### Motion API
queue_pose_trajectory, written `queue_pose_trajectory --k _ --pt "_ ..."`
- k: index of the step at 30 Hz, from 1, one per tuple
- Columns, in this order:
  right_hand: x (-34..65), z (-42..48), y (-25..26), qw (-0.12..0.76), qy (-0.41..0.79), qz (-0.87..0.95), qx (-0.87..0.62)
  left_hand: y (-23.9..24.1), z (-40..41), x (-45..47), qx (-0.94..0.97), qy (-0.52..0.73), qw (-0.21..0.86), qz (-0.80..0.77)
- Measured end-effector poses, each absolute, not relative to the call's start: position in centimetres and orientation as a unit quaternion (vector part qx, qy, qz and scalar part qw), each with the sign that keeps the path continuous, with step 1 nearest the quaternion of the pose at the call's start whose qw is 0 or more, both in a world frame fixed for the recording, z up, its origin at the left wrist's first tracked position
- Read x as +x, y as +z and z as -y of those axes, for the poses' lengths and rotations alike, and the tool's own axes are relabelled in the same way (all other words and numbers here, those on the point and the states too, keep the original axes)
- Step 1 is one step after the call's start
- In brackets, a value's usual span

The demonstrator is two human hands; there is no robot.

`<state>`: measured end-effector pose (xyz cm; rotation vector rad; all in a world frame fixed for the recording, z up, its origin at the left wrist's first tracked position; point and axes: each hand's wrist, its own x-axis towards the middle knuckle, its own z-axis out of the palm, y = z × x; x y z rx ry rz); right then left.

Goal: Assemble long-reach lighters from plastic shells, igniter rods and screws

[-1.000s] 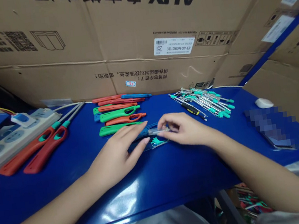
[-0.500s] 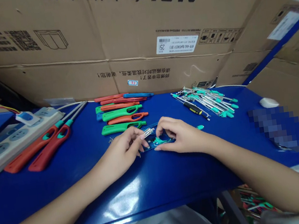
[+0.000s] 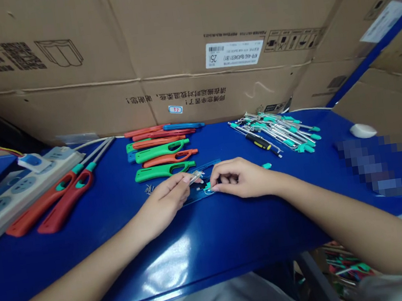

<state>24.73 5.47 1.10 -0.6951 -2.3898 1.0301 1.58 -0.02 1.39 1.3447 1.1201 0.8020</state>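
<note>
My left hand (image 3: 166, 197) is closed around a small clear plastic fuel tank (image 3: 196, 176) with a metal tip, which points to the right. Close beside it, my right hand (image 3: 242, 178) pinches a green lighter trigger (image 3: 207, 187) with a thin white wire. Beneath both hands lies a blue lighter shell (image 3: 197, 198), partly covered by my fingers. From behind my right hand, a green rod end (image 3: 267, 166) sticks out. A few small screws (image 3: 149, 189) are scattered left of the shell.
Red, green, orange and blue lighter handles (image 3: 164, 151) are stacked at the back. Metal rods with green ends (image 3: 283, 132) are heaped behind right, beside a screwdriver (image 3: 257, 141). Two red lighters (image 3: 68, 203) lie by a power strip (image 3: 16, 187). Cardboard (image 3: 177, 82) walls the back.
My right fingers have drawn together on the green trigger from a wider curl. My left hand has shifted slightly left and lower with the tank. The camera view has moved a little.
</note>
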Motion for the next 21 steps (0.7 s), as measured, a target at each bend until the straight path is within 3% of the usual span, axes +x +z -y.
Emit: queue_pose_trajectory --k 21 --pt "24.5 -6.2 -0.2 0.279 0.434 0.823 -0.238 1.6 0.0 1.3 0.646 0.288 0.504 -0.496"
